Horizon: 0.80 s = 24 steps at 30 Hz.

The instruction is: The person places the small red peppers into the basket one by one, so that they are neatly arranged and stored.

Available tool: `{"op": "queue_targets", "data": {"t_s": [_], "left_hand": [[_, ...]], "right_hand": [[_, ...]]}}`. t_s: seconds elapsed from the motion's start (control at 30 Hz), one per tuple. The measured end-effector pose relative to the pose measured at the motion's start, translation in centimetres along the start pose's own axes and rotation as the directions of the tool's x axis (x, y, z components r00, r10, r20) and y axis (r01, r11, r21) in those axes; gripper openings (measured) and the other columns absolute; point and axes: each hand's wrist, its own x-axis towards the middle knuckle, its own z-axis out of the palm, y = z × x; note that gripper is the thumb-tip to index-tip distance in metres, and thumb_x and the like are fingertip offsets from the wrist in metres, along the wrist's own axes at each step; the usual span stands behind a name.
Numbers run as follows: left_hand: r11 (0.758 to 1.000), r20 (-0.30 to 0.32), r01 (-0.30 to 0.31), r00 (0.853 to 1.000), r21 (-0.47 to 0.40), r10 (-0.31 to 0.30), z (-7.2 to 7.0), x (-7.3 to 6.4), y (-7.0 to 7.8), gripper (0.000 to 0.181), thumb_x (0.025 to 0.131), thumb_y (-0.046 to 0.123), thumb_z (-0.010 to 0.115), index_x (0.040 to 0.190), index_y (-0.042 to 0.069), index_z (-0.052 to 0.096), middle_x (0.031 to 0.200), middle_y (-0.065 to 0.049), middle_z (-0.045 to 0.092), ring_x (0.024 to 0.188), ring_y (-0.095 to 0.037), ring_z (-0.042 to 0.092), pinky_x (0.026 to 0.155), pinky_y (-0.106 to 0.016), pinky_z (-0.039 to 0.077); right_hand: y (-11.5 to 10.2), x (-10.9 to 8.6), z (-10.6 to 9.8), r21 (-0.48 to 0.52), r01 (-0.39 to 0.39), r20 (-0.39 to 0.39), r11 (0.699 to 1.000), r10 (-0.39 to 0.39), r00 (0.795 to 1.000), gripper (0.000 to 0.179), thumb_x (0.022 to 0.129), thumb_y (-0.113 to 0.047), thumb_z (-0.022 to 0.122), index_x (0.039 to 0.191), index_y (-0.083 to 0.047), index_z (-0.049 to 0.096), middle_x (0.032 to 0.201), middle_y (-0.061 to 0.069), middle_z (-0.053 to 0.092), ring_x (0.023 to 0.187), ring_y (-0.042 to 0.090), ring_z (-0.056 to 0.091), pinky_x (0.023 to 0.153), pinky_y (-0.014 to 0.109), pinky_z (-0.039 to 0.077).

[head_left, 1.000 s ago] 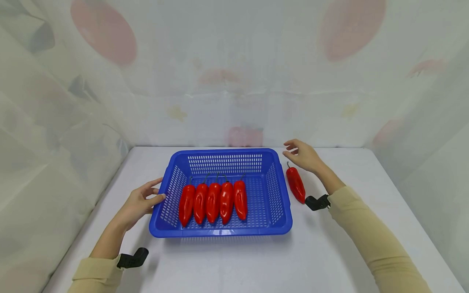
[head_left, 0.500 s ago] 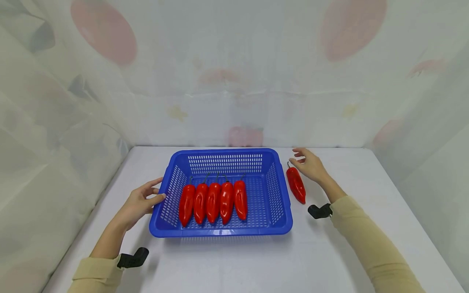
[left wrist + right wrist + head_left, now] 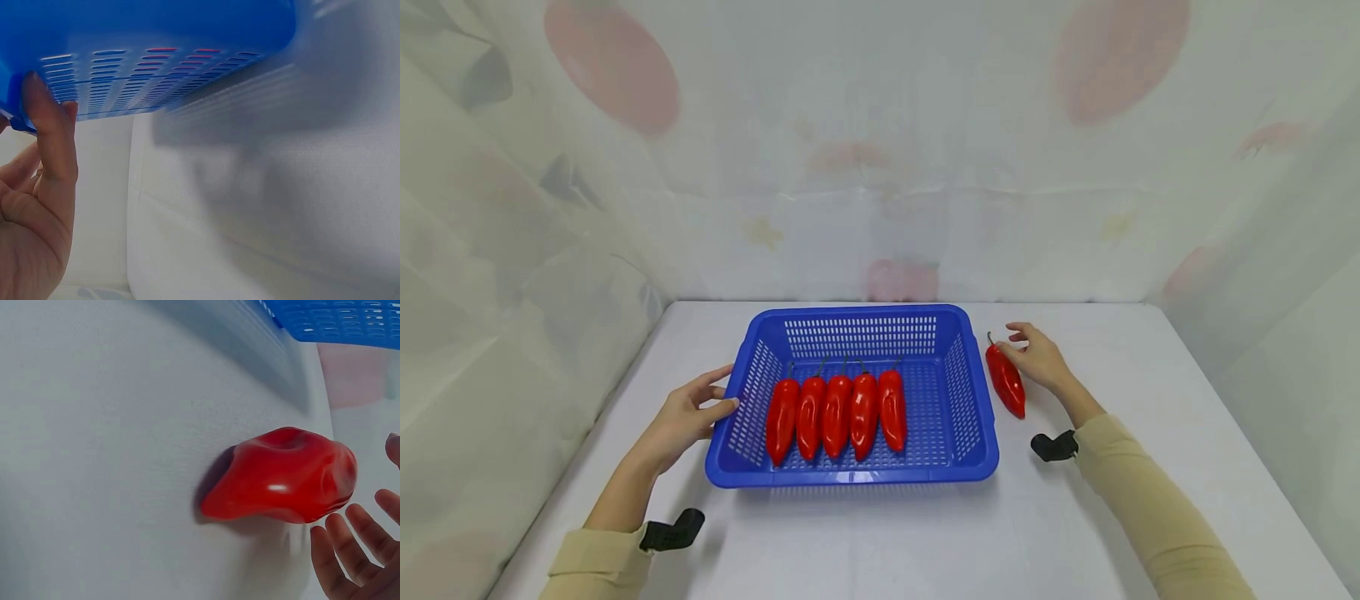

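Observation:
A blue plastic basket [image 3: 850, 477] with slotted walls stands on the table, holding a row of several red chili peppers [image 3: 837, 417] with thin dark stems. My left hand [image 3: 679, 421] grips the basket's left rim with thumb and fingers, seen also from below in the left wrist view. Right of the basket one more red chili pepper [image 3: 1009, 387] lies on the table, stem end away from me. Over its upper right side is my right hand [image 3: 1039, 358], thumb near the stem end, fingers spread. In the right wrist view the fingertips are right by this glossy pepper [image 3: 281, 478].
The white table [image 3: 865, 550] runs back to a pale printed curtain [image 3: 880, 208], which also hangs along both sides. Black wrist devices [image 3: 673, 529] sit at both beige sleeves. The loose pepper lies close to the basket's right wall.
My right hand has come toward me and lowered from beyond the loose chili pepper's stem to its upper right side. My left hand, the basket and the peppers have stayed put.

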Motion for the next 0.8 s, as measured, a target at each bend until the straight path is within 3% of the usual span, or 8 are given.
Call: {"op": "queue_targets", "data": {"t_s": [0.43,0.8], "left_hand": [[1.0,-0.002,0.001,1.0,0.005,-0.001,0.1,-0.1,0.0,0.067,0.08,0.034,0.06,0.137,0.021,0.027,0.107,-0.019,0.048,0.08,-0.026,0.061,0.066,-0.037,0.053],[1.0,0.003,0.003,1.0,-0.004,-0.003,0.0,0.0,0.1,0.067,0.081,0.033,0.06,0.137,0.021,0.027,0.106,-0.02,0.048,0.08,-0.026,0.061,0.066,-0.037,0.053]], "right_hand": [[0.7,-0.3,0.8,0.006,-0.136,0.093,0.991,0.135,0.986,0.061,0.083,-0.04,0.052,0.131,-0.007,0.031,0.117,0.022,0.046,0.1,0.035,0.049,0.074,0.041,0.05],[0.7,-0.1,1.3,-0.04,-0.128,0.127,0.991,0.132,0.983,0.065,0.082,-0.041,0.054,0.131,-0.005,0.03,0.106,0.021,0.047,0.09,0.031,0.05,0.068,0.035,0.052]]}}
